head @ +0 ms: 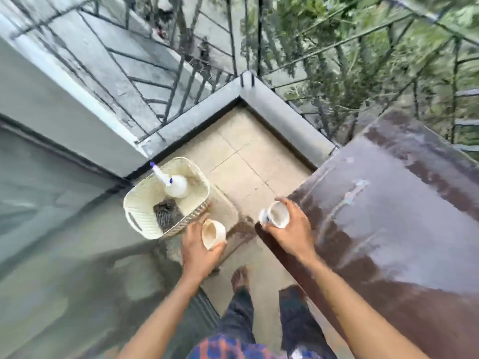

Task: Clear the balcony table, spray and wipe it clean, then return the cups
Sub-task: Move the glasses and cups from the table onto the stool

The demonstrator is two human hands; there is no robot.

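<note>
My left hand [198,251] grips a plain cream cup [212,234], tilted on its side, just right of a cream plastic basket [134,216]. My right hand [290,229] grips a white cup with blue markings [276,215] over the near left corner of the dark brown balcony table [388,216], whose top looks wet and streaked. Inside the basket stand a white spray bottle with a blue nozzle [173,183] and a dark cloth [167,212].
The basket rests on a low stool [225,211] on the tiled balcony floor [243,156]. A black metal railing [324,63] on a grey kerb bounds the corner. A glass door [51,203] is at left. My feet [239,277] stand between stool and table.
</note>
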